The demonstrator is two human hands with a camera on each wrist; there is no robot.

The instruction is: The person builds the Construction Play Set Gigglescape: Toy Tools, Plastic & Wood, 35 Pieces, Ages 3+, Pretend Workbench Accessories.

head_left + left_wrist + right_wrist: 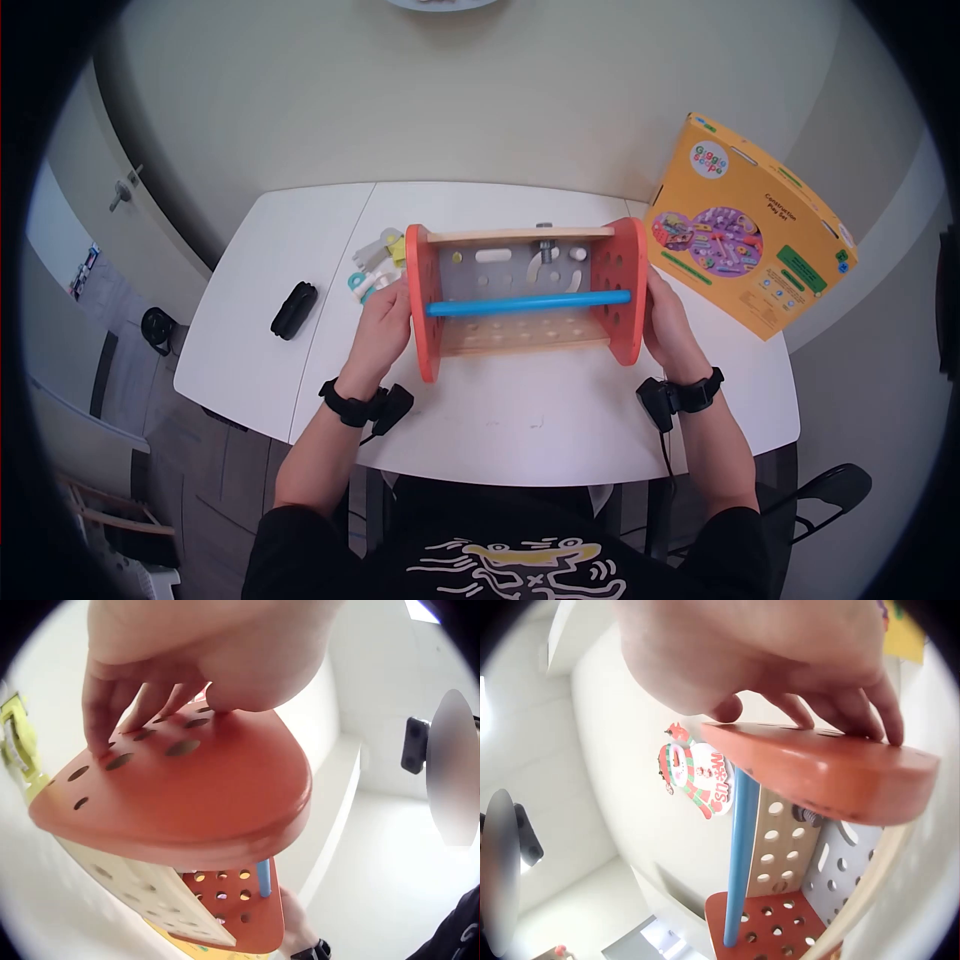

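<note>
The person's L hand (380,330) and R hand (672,320) are well apart, each pressed, fingers spread, on the outside of a toy toolbox (515,272) w/ rounded, perforated red ends, pale wooden slats, a holed grey sheet & a smooth cyl. blue rod (530,303). It's over the glossy white table (480,420), L of a yellow printed cardboard box (750,220); can't tell if it's touching the tabletop.

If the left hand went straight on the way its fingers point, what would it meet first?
Probably the red side board: the left hand seems to be touching it, though depth is unclear.
</note>
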